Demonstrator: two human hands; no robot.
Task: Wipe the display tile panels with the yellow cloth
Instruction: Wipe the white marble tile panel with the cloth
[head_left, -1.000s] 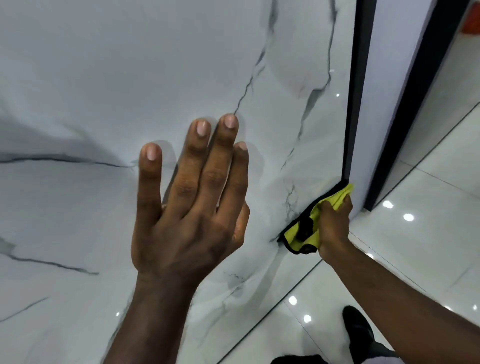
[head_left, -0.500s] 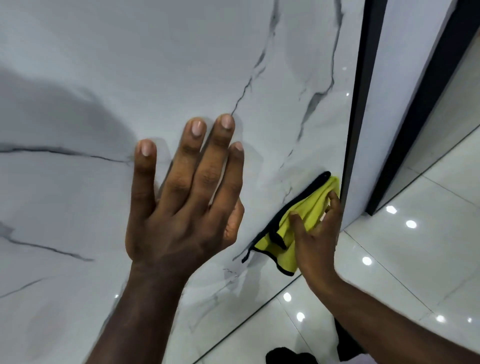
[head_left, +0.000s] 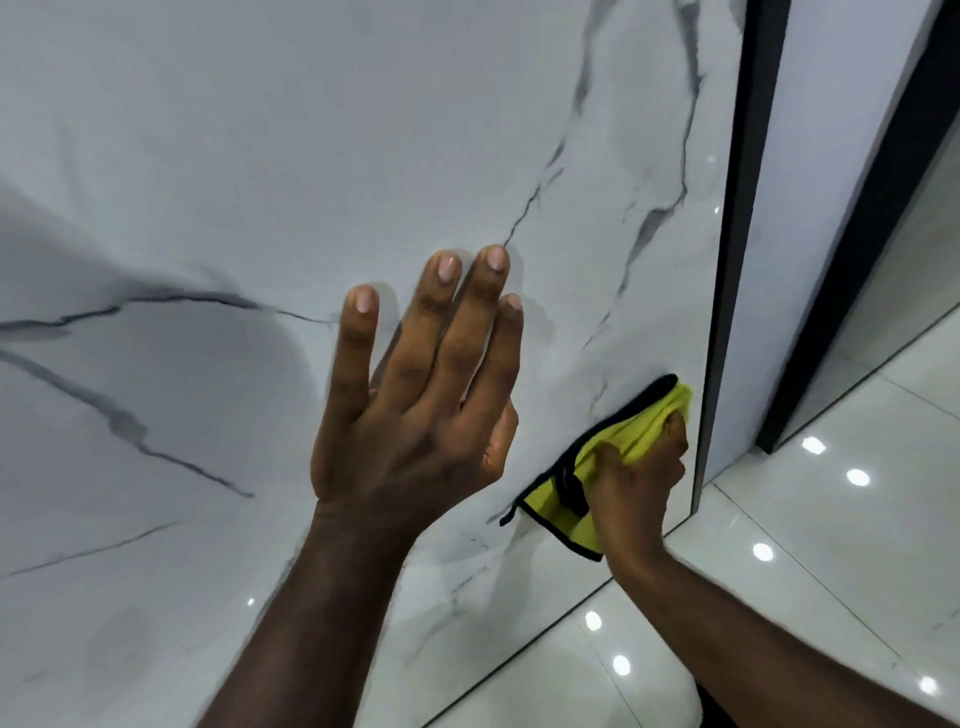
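Note:
A large white marble-look tile panel (head_left: 260, 156) with dark grey veins stands upright and fills most of the view. My left hand (head_left: 415, 415) lies flat against it near the middle, fingers straight and spread. Low at the panel's right side, my right hand (head_left: 636, 478) grips a bunched yellow cloth (head_left: 618, 457) with black edging and presses it on the tile just left of the panel's black edge trim (head_left: 737, 234).
Right of the black trim stands a second white panel (head_left: 810, 182) with another dark edge strip (head_left: 857, 234). Below lies a glossy white tiled floor (head_left: 831, 545) with bright ceiling-light reflections. The panel's bottom edge meets the floor along a dark line.
My right hand dragged the cloth left along the panel's lower part, then back up and right toward the black trim. The left hand stays flat on the panel.

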